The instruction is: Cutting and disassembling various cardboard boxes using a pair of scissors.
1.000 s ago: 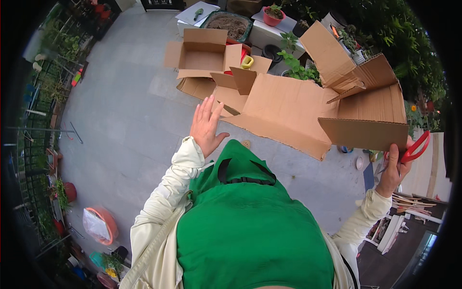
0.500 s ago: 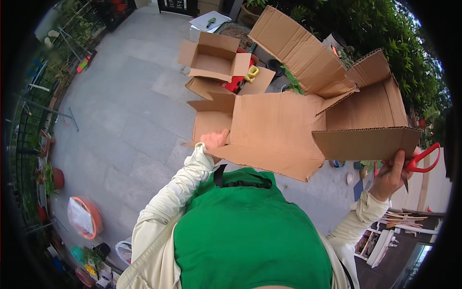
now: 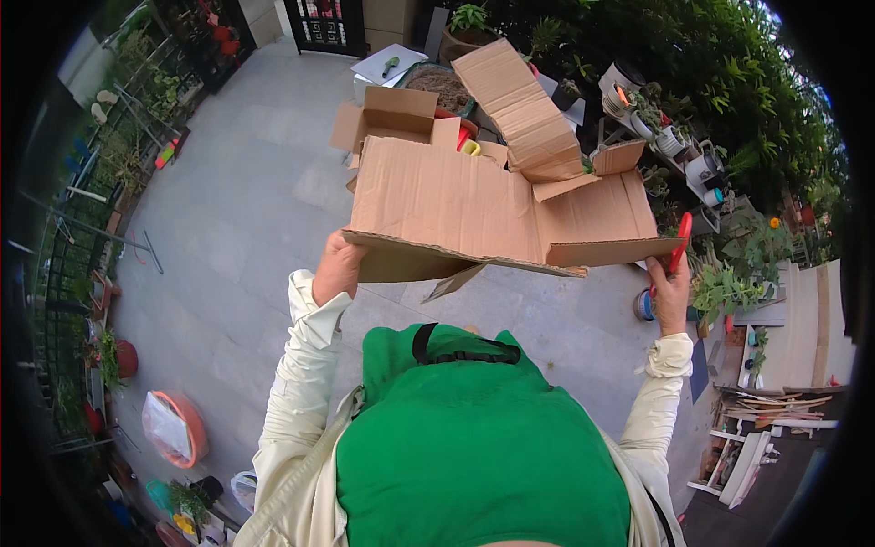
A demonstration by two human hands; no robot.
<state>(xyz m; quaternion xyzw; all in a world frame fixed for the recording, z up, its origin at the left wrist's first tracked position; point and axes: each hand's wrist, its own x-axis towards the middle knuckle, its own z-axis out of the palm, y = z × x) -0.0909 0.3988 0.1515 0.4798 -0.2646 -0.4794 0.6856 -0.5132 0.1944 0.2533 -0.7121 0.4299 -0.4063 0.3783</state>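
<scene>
Grey paving (image 3: pixel 228 201) spreads beneath everything, and my green apron (image 3: pixel 483 447) fills the near part of the view. Ahead of the apron, the big cardboard carton (image 3: pixel 447 191), opened out, spans the space between my two hands. One long creased flap sticks up at its far side, and a narrower one runs along its near right edge. Just beyond its left part sits a smaller cardboard box (image 3: pixel 398 103), flaps spread, partly hidden by the carton. Off to my left, well apart, an orange tub (image 3: pixel 194 428) stands on the paving.

My left hand (image 3: pixel 338 268) is curled closed on the carton's near left corner; I cannot see the fingertips. My right hand (image 3: pixel 671 296) is partly closed at the right end of the near flap, thumb against the cardboard, and also holds the scissors (image 3: pixel 683 242), red handle upward; I cannot make out the blades.
</scene>
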